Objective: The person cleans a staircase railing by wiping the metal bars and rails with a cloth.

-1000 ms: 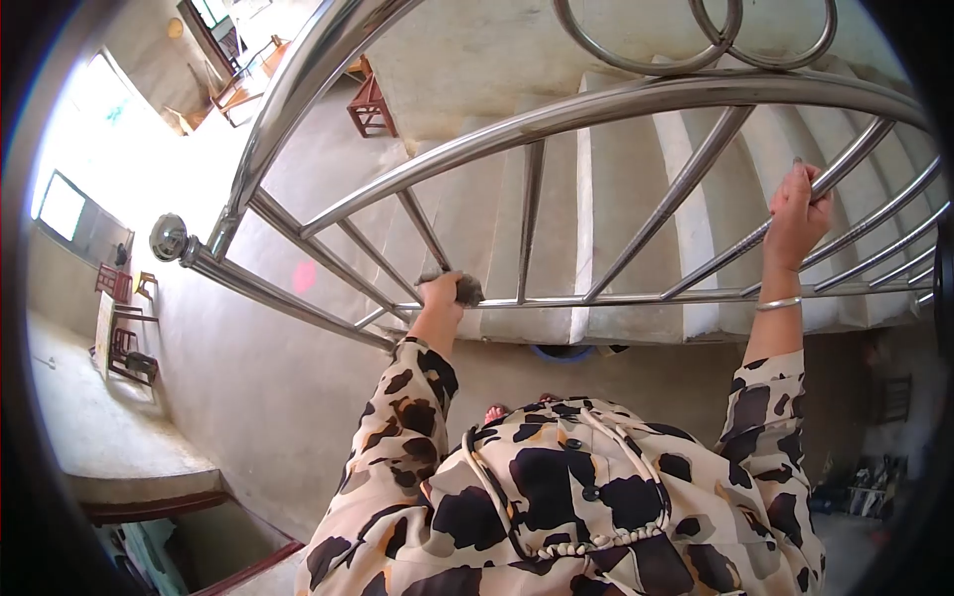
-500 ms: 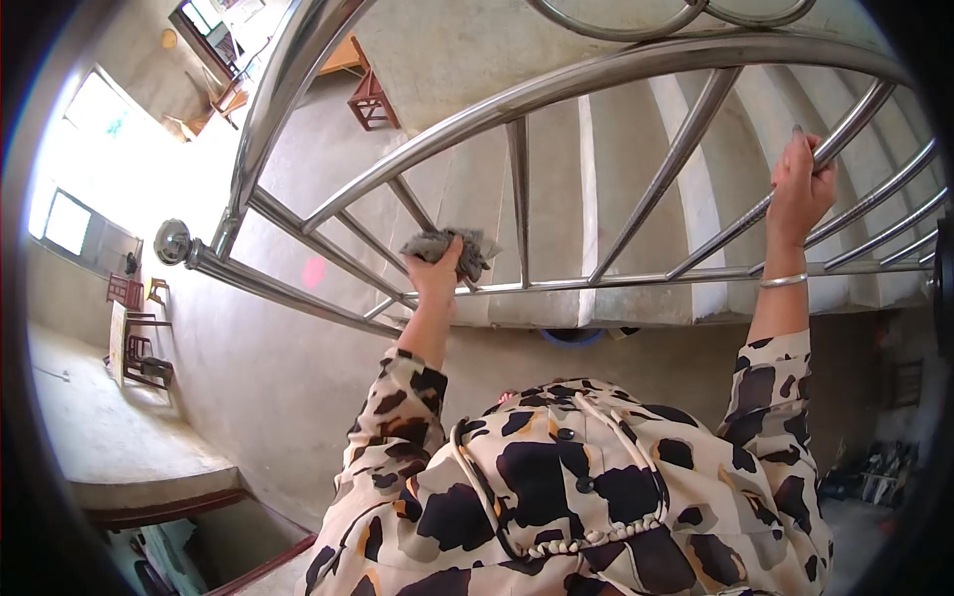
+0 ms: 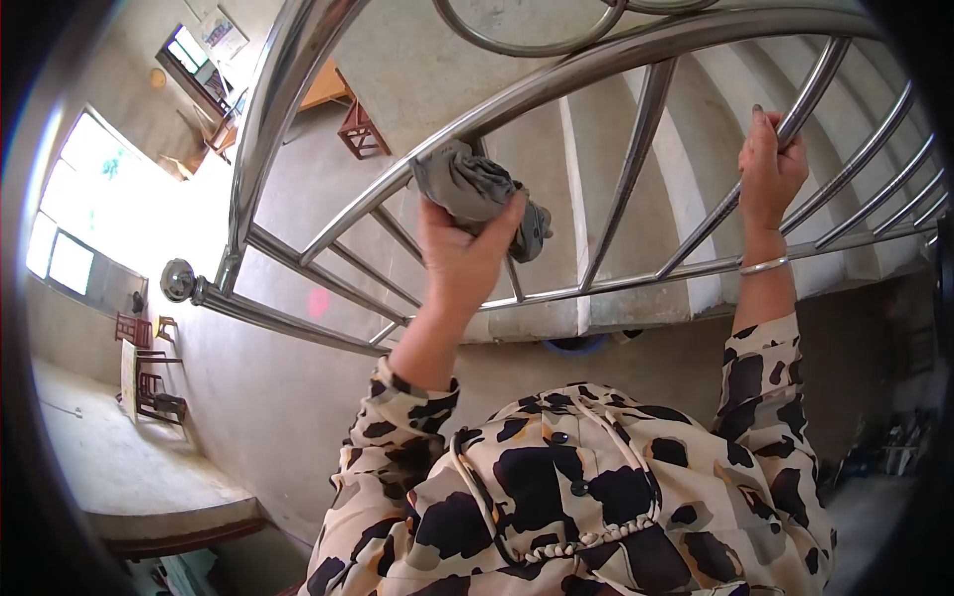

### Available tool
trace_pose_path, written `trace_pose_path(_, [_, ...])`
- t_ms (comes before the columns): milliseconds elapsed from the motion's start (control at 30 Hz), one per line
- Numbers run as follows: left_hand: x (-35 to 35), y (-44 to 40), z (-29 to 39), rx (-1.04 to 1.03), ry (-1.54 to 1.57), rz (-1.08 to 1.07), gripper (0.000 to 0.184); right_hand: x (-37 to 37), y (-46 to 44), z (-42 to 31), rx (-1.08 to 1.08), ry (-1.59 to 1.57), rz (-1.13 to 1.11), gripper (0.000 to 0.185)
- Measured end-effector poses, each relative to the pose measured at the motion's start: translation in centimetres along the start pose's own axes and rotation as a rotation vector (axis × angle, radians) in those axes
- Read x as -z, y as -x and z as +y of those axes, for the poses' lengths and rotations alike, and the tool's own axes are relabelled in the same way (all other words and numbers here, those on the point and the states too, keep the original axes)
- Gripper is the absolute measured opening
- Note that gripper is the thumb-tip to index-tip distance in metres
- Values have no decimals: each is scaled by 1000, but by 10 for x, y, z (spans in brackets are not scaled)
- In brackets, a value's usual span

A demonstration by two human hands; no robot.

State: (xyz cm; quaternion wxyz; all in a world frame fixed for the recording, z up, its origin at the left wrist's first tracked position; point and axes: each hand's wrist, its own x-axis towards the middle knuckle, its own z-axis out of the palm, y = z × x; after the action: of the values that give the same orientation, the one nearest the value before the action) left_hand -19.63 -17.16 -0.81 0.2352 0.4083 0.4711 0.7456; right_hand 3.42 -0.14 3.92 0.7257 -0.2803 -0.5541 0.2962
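Note:
A crumpled grey cloth is in my left hand, its fingers and thumb wrapped round it. The cloth lies over the curved metal rail of the stair railing, close to the top of an upright bar. On the right, my right hand, with a bracelet on the wrist, is closed round a slanted metal bar of the same railing. Concrete steps show between the bars.
A round metal knob ends the lower rail at the left. A red-brown stool stands on the floor beyond the railing. More chairs are at the far left. Part of a blue basin shows beneath the stairs.
My left hand has risen with the cloth from the lower rail to the upper curved rail. My right hand keeps its hold on the bar. The view has shifted slightly.

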Motion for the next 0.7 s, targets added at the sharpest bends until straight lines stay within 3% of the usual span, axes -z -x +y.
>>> trace_pose_path(33, [-5, -2, -8, -138, -113, 34, 53, -1, 0, -1, -8, 12, 4, 14])
trace_pose_path(67, [-7, 1, -13, -141, -114, 27, 53, -2, -1, -1, -7, 10, 11, 14])
trace_pose_path(133, [-6, 12, -30, -459, -837, 165, 68, -1, 0, -1, -11, -1, -1, 14])
trace_pose_path(167, [3, 16, -62, -376, -636, 168, 71, 0, 1, 0, -14, 5, 4, 14])
trace_pose_path(233, [19, 36, -95, -281, -722, 141, 68, 0, 0, 1, 2, -6, -1, 14])
trace_pose_path(300, [48, 58, -157, 66, -591, 29, 68, 0, 0, 1, 4, -2, -9, 13])
trace_pose_path(333, [55, 68, -159, 63, -590, 26, 68, 1, 0, 1, 3, 6, -22, 13])
trace_pose_path(400, [58, 74, -161, 330, -709, -46, 70, 0, -1, 3, 19, 17, -14, 13])
trace_pose_path(533, [27, 33, -92, 152, -533, 47, 67, 1, 0, 3, -1, -1, -10, 13])
trace_pose_path(600, [24, 12, -67, -70, -355, 32, 68, 1, -1, 2, 9, 5, -12, 13])
trace_pose_path(633, [15, 6, -49, -65, -358, 26, 68, 2, 0, 1, 17, 11, -14, 13])
trace_pose_path(700, [-2, -1, -21, -261, -326, 122, 73, 1, 0, 2, 29, 23, -4, 13])
